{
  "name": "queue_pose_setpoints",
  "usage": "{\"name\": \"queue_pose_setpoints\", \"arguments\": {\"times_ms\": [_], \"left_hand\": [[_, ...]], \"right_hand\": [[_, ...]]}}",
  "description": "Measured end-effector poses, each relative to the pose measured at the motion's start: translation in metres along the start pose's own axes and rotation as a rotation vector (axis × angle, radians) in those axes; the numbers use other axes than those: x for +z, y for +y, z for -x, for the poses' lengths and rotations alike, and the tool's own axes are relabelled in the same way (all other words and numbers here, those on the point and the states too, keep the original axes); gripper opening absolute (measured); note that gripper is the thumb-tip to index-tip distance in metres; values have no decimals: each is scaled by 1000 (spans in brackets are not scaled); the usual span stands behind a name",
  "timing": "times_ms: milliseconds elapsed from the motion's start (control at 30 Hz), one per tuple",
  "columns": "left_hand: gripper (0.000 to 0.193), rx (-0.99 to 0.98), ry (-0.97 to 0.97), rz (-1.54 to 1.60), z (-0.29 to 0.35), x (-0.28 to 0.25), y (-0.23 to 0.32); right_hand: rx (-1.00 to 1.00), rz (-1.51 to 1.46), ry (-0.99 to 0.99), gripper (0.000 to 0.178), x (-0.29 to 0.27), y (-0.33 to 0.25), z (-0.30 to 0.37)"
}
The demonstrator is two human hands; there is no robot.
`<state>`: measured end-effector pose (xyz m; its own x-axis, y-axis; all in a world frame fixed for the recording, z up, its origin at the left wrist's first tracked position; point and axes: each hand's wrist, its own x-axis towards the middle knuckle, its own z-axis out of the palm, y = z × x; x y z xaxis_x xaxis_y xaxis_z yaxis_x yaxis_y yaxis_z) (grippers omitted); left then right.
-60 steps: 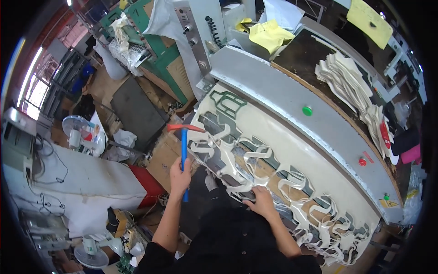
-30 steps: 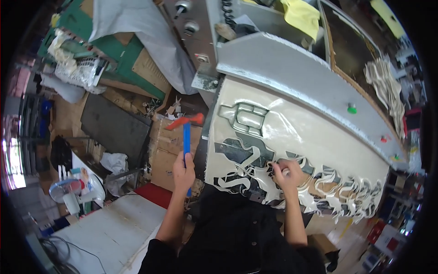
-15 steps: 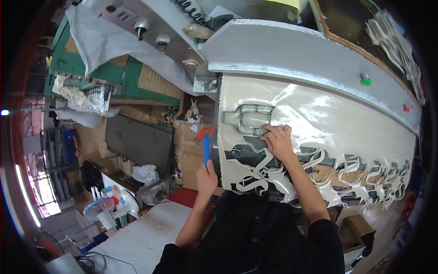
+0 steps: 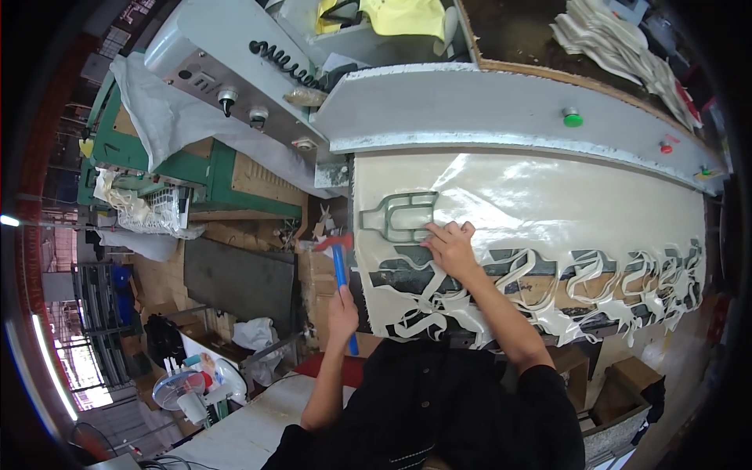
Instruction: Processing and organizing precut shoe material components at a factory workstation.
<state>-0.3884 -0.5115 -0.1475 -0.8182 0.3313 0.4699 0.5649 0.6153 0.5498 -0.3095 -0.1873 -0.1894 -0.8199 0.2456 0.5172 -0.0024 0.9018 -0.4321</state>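
Right hand [image 4: 454, 251] has reached the green metal frame [image 4: 388, 218] mid-picture, now close; grip unclear. Left hand [image 4: 342, 313] clutches a red-headed blue hammer [image 4: 338, 266].

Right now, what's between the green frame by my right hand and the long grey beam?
In the head view, only a bare strip of the cream sheet shows between the green frame and the grey beam.

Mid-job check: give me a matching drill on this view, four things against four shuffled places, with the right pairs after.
1. Hammer
2. Green frame
3. Green button
4. Yellow material

A. On the face of the grey beam
B. Gripped in the left hand
C. Beyond the beam
D. Lying on the cream sheet

Pairs: 1-B, 2-D, 3-A, 4-C
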Motion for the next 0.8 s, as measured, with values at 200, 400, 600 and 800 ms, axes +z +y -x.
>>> {"name": "queue_pose_setpoints", "arguments": {"times_ms": [200, 400, 600, 800], "left_hand": [[42, -877, -413, 556, -40, -38, 44], [37, -616, -392, 750, -141, -86, 140], [26, 241, -339, 302, -263, -5, 280], [24, 479, -292, -27, -366, 98, 355]], "right_hand": [[-85, -188, -80, 12, -55, -16, -84], [24, -43, -346, 12, -27, 14, -26], [212, -213, -63, 40, -37, -11, 26], [320, -121, -98, 43, -106, -6, 74]]}}
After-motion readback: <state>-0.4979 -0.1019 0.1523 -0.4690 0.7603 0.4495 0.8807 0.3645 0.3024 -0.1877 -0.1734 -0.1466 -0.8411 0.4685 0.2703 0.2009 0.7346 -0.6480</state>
